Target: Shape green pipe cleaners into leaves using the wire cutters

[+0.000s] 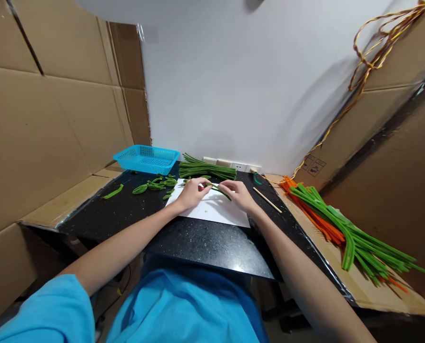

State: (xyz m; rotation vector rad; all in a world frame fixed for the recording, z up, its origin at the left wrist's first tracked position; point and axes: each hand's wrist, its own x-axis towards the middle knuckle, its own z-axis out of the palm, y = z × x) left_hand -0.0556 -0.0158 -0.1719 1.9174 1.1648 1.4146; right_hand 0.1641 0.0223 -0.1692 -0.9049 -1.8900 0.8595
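Above a white sheet (215, 209) on the black table, my left hand (193, 193) and my right hand (238, 194) hold a dark green pipe cleaner (220, 191) between them. The fingers of both hands are pinched on it, and its right part slants down under my right hand. Left of the sheet lie several bent green pipe-cleaner loops (155, 184), shaped like leaves. Just behind my hands is a thick bundle of straight dark green pipe cleaners (207, 170). A thin wooden stick (267, 200) lies to the right of my right hand.
A blue plastic basket (146, 159) stands at the back left. Bright green pipe cleaners (355, 233) and orange ones (315, 216) lie on cardboard at the right. A green strip (113, 191) is on the left side. Wall sockets (239, 166) and a twisted cable (331, 126) are behind.
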